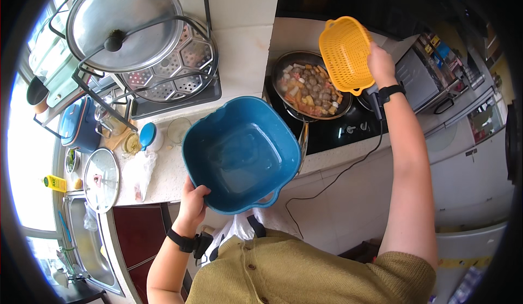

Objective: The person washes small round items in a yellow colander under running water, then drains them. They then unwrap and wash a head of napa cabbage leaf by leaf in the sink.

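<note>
My left hand (193,202) grips the lower left rim of a blue plastic basin (239,157). A little water seems to wet the basin's inside; it holds no food. Raised over the stove, my right hand (381,64) grasps the right rim of a yellow plastic colander basket (345,55), which is tilted and shows no food inside. Below and left of the colander, a frying pan (347,109) sits on the black gas stove (327,138). Meatballs (314,85) and cut pieces of food fill the pan. Part of its right rim is hidden by the colander.
A large metal lid (126,22) rests on a black rack at the upper left. A glass lid (101,179), a plastic bag (139,173) and a blue-capped jar (152,136) lie on the counter. The sink (88,242) is lower left. A cable (327,189) hangs from my right wrist.
</note>
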A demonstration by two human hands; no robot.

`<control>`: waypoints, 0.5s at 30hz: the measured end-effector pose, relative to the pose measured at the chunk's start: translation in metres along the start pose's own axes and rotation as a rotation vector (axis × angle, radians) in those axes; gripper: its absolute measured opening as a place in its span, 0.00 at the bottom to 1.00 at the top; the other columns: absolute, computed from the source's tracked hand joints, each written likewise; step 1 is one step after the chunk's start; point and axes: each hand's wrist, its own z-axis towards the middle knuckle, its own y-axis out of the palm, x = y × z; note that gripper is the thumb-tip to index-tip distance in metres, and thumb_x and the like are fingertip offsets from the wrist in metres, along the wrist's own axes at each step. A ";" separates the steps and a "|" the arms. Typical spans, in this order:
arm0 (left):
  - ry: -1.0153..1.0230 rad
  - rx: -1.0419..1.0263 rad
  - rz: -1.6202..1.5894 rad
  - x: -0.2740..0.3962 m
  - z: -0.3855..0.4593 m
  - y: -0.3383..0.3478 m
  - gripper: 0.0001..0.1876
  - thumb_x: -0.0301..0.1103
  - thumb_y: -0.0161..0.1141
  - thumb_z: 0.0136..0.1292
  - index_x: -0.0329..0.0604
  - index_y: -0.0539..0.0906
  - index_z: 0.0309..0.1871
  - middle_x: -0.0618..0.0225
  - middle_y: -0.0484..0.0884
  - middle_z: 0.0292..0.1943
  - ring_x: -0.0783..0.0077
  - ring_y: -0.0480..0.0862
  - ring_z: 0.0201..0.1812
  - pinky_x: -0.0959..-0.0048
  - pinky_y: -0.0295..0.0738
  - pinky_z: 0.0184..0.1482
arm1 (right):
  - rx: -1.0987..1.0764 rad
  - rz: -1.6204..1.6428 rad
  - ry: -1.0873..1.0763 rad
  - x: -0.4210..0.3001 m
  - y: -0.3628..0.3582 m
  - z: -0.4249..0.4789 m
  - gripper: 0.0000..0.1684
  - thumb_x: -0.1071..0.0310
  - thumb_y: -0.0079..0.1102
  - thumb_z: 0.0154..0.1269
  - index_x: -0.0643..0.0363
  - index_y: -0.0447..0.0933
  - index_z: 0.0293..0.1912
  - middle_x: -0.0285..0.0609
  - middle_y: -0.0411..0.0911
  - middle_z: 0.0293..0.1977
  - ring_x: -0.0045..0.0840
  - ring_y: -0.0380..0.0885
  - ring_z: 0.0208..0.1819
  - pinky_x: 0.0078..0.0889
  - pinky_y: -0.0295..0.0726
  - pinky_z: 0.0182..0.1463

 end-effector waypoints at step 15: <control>-0.028 -0.097 0.144 0.016 -0.039 -0.087 0.33 0.17 0.44 0.50 0.45 0.61 0.64 0.63 0.74 0.39 0.75 0.77 0.26 0.82 0.75 0.20 | -0.212 1.405 0.638 -0.109 -0.125 -0.216 0.13 0.76 0.46 0.56 0.59 0.71 0.42 0.37 0.77 0.30 0.12 0.70 0.16 0.12 0.58 0.08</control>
